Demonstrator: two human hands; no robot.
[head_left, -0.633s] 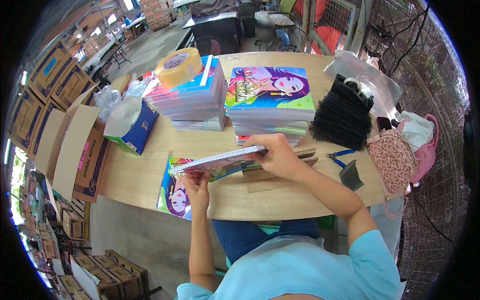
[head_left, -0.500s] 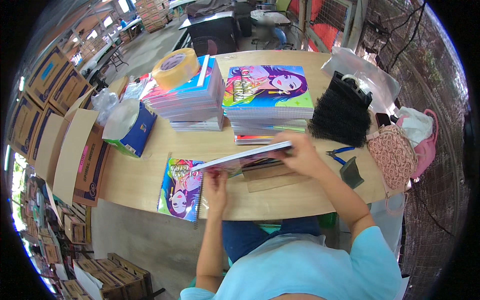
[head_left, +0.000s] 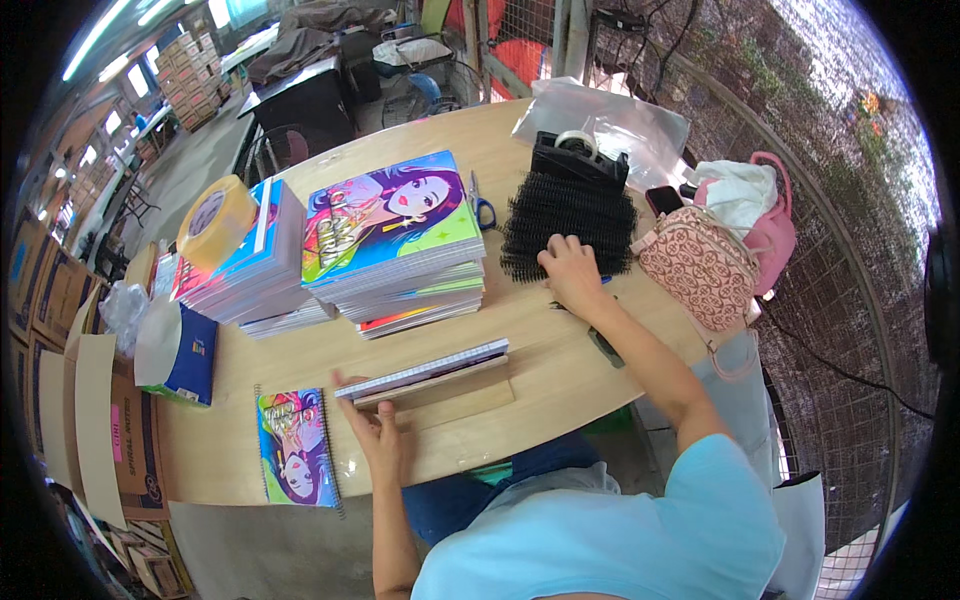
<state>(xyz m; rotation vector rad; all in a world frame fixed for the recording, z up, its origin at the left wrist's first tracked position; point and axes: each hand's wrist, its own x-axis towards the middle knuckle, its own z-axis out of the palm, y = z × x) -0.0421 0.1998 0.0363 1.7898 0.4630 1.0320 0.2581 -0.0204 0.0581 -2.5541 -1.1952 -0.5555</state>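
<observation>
We note the right hand (head_left: 570, 272) has left the unbound notebook (head_left: 422, 371), fingers now loose on the black binding coils (head_left: 566, 212), while the left hand (head_left: 375, 432) lies flat, steadying it.

head cam: worn on head, looks steeply down | faces round wooden table (head_left: 560, 350) ahead | near, within arm's reach | fisheye, rim bends | single view, nothing shared

Right hand (head_left: 570, 272) left the unbound notebook (head_left: 422, 371) (now flat) for black binding coils (head_left: 565, 215)
</observation>
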